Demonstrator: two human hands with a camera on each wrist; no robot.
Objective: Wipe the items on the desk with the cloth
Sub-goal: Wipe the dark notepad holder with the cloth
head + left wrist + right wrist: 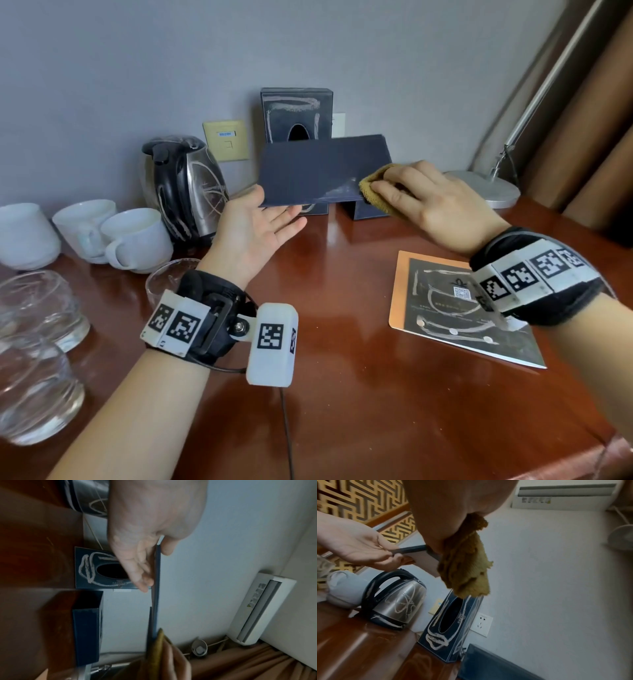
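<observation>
My left hand (270,212) lies palm up and pinches the left edge of a dark flat panel (315,168), thumb on top and fingers beneath, keeping it off the desk (342,394). The left wrist view shows the panel (157,588) edge-on between thumb and fingers. A folded yellow cloth (368,190) is pressed on the panel's right end by my right hand (411,192), beside a pale smear. In the right wrist view the cloth (465,568) hangs from that hand over the panel's end (412,550).
A steel kettle (185,185) and a dark tissue box (296,113), both with white scribbles, stand by the wall. White cups (137,236) and glasses (37,305) crowd the left. A marked booklet (455,308) lies right; a lamp base (486,188) sits behind it.
</observation>
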